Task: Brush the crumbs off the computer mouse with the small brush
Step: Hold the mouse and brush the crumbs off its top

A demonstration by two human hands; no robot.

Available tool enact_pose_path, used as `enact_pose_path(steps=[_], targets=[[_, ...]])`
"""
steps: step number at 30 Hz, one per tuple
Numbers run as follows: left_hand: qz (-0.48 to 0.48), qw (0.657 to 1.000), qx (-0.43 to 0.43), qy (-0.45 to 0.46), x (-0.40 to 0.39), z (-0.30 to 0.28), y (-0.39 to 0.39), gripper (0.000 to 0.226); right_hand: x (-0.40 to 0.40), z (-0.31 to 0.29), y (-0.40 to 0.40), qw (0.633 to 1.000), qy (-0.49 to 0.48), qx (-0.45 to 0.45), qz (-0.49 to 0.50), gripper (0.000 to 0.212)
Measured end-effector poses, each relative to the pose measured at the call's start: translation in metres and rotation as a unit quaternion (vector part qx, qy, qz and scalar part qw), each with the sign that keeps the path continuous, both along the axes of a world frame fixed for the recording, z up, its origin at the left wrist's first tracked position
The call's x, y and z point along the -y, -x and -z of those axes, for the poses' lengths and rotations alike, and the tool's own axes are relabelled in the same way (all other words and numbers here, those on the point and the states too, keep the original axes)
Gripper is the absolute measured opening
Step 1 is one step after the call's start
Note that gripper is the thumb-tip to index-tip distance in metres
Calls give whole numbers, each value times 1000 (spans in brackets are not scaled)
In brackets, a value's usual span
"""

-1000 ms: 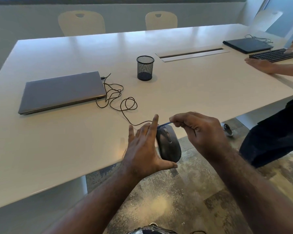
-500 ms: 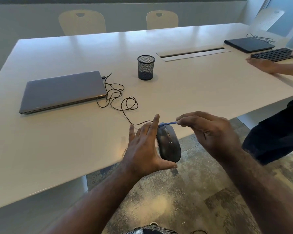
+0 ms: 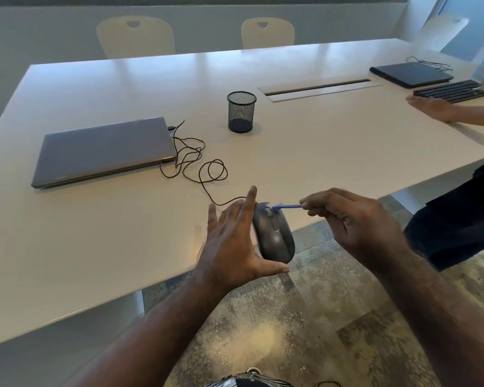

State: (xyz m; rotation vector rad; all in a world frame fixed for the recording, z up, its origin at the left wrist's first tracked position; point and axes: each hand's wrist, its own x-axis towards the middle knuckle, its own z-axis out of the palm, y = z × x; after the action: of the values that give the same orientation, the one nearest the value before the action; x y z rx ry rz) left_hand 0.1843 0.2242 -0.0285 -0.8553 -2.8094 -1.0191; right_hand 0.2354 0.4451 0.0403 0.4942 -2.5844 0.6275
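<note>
A black wired computer mouse (image 3: 274, 238) is held at the near edge of the white table (image 3: 319, 141), partly over the floor. My left hand (image 3: 232, 244) grips it from the left, fingers along its side and thumb under its rear end. My right hand (image 3: 349, 219) pinches the handle of a small blue brush (image 3: 284, 206). The brush's pale bristles touch the front of the mouse beside the scroll wheel. The mouse's dark cable (image 3: 199, 166) coils across the table toward a shut grey laptop (image 3: 104, 150).
A black mesh pen cup (image 3: 241, 111) stands mid-table. At the far right lie a dark laptop (image 3: 411, 74) and a black keyboard (image 3: 453, 90), with another person's hand (image 3: 430, 107) beside them. That person's dark clothing (image 3: 458, 219) is close on my right. Two chairs stand behind the table.
My right hand has drawn away to the right, so more of the blue brush shows and its bristles now rest on the mouse's front. My left hand and the mouse have hardly moved.
</note>
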Motion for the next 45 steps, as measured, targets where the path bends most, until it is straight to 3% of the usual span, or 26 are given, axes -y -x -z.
enact_pose_path(steps=[8,13,19,27,30,35,39,45], targets=[[-30,999,12,-15,5,4,4,145,-11,-11,-16,998,59,24,-1,30],[-30,999,6,-19,2,1,5,146,-4,-7,-18,994,95,-47,22,17],[-41,999,6,-33,5,1,8,145,-9,-2,-22,997,80,20,1,29],[-42,999,4,-34,5,3,11,146,-8,2,-14,989,137,6,54,15],[-50,998,1,-34,7,2,15,145,-13,8,-6,958,258,46,116,14],[-58,998,0,-34,10,2,24,144,-13,10,8,850,499,99,138,11],[-63,998,-3,-29,8,2,41,143,-9,6,19,796,584,104,117,11],[-82,997,-4,-11,-1,9,70,143,-9,5,32,765,630,98,93,33]])
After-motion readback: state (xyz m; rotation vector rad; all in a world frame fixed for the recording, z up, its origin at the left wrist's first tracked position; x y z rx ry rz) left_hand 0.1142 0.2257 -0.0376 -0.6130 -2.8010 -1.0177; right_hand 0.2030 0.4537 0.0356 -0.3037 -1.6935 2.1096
